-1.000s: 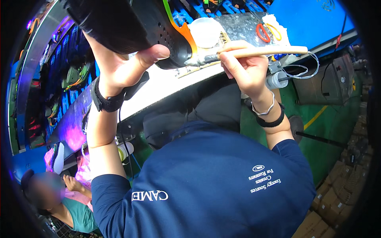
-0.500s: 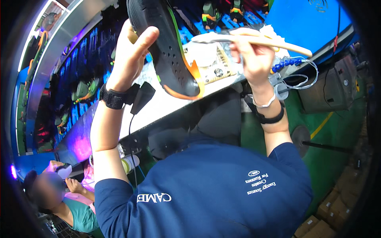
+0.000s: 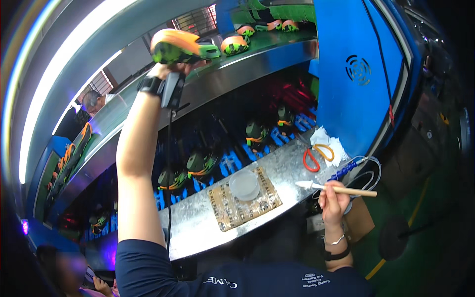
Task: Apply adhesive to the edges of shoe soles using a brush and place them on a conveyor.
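My left hand (image 3: pixel 168 70) is raised at the upper left, its fingers wrapped round an orange and green shoe (image 3: pixel 178 45). The shoe is blurred and hangs at the level of the upper shelf; whether it touches the shelf I cannot tell. My right hand (image 3: pixel 335 204) grips a brush (image 3: pixel 358 191) by its pale wooden handle, off the right end of the bench. The white brush tip points left. A round translucent tub (image 3: pixel 244 185) rests on a piece of printed brown cardboard (image 3: pixel 232 210) on the metal bench.
More orange and green shoes (image 3: pixel 234 45) sit on the green upper shelf (image 3: pixel 262 48). Below it, dark shoes (image 3: pixel 202 163) stand among blue holders. Scissors (image 3: pixel 312 159) with red and orange handles lie beside white crumpled paper (image 3: pixel 332 144). A blue panel (image 3: pixel 351 99) borders the right.
My left hand has lifted the shoe from over the bench up to the shelf and turned it. My right hand has moved lower with the brush. The view has tilted upward.
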{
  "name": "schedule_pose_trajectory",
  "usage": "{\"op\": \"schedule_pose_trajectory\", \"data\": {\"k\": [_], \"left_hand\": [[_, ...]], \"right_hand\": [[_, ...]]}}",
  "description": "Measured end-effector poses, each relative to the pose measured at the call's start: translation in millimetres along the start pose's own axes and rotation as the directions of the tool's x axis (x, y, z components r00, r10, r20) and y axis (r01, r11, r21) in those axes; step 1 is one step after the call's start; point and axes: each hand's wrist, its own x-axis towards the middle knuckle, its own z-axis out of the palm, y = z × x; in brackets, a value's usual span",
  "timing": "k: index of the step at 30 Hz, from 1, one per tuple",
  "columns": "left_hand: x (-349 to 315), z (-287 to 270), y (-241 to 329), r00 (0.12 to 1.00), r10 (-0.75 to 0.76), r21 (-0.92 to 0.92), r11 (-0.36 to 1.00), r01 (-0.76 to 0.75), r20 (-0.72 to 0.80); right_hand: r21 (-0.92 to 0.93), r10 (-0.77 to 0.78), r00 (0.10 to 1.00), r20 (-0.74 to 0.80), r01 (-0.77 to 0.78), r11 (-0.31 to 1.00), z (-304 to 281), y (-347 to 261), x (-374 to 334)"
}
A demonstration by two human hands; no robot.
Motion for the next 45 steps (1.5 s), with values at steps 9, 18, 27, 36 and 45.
{"op": "schedule_pose_trajectory", "data": {"k": [9, 18, 27, 36, 45], "left_hand": [[99, -67, -21, 0.814, -0.27, -0.086, 0.961, 0.264, -0.515], [-103, -51, 65, 0.85, -0.02, 0.742, 0.477, 0.471, -0.527], [-338, -272, 178, 0.529, 0.477, 0.507, -0.188, 0.841, -0.701], [-389, -334, 156, 0.221, 0.427, 0.194, -0.105, 0.975, -0.877], [-404, -302, 165, 0.401, 0.307, 0.431, 0.032, 0.902, -0.863]], "right_hand": [[-0.051, -0.007, 0.996, -0.091, 0.003, 0.999, -16, 5, 6], [-0.046, 0.04, 0.999, -0.009, -0.041, 0.998, 30, 11, -3], [-0.148, 0.001, 1.0, 0.016, 0.001, 0.989, 88, 22, -21], [-0.257, -0.015, 0.996, 0.09, 0.038, 0.966, 154, 25, -45], [-0.223, 0.019, 0.985, 0.173, 0.021, 0.975, 169, 27, -54]]}}
